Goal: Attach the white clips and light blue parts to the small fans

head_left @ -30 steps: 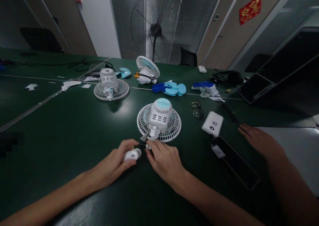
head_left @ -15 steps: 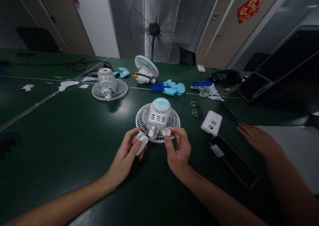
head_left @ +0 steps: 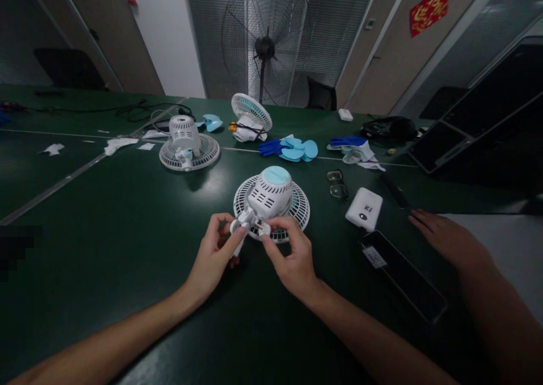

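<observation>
A small white fan (head_left: 271, 195) with a light-blue cap lies grille-down on the green table, its neck joint towards me. My left hand (head_left: 212, 258) pinches a white plastic clamp piece (head_left: 239, 245) against the left of that joint. Between the thumb and fingers of my right hand (head_left: 294, 260) is a white screw knob (head_left: 263, 228), its thin metal shaft pointing left at the joint. Whether the shaft has entered a hole I cannot tell.
Behind stand a second fan body (head_left: 184, 139) and a tilted fan (head_left: 251, 116). Blue fan blades (head_left: 299, 148), glasses (head_left: 337, 184), a white power bank (head_left: 363, 208) and a phone (head_left: 403, 275) lie around. Another person's hand (head_left: 445, 238) rests at the right.
Both hands have come closer together. The clamp piece has moved up to the neck joint, and the knob has shifted left towards it. The fan body has turned and tilted slightly.
</observation>
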A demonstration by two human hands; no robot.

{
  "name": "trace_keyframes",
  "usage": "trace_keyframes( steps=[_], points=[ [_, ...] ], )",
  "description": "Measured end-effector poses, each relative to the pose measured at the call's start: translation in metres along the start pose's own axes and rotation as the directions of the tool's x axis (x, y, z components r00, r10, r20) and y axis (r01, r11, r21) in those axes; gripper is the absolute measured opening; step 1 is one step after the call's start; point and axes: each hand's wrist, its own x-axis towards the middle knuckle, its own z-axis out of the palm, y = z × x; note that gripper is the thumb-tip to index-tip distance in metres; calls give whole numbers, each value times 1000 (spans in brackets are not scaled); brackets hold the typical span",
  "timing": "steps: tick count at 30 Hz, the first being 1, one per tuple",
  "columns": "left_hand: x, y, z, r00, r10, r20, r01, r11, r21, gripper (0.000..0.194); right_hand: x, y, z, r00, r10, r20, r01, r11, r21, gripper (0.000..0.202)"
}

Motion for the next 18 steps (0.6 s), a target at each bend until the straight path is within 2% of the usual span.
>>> trace_keyframes(
  steps=[9, 13, 18],
  points=[
    [14, 9, -10, 999, 37, -29, -36, 999, 38, 37, 0, -3, 5, 999, -51, 18, 52, 996, -76, 20],
    [20, 12, -17, 996, 83, -14, -82, 993, 90, 40, -1, -4, 4, 996, -76, 53, 79, 995, -56, 21],
    [17, 14, -17, 997, 78, 21, -80, 990, 117, 38, 0, -5, 2, 997, -70, 44, 73, 995, -63, 21]
  ],
)
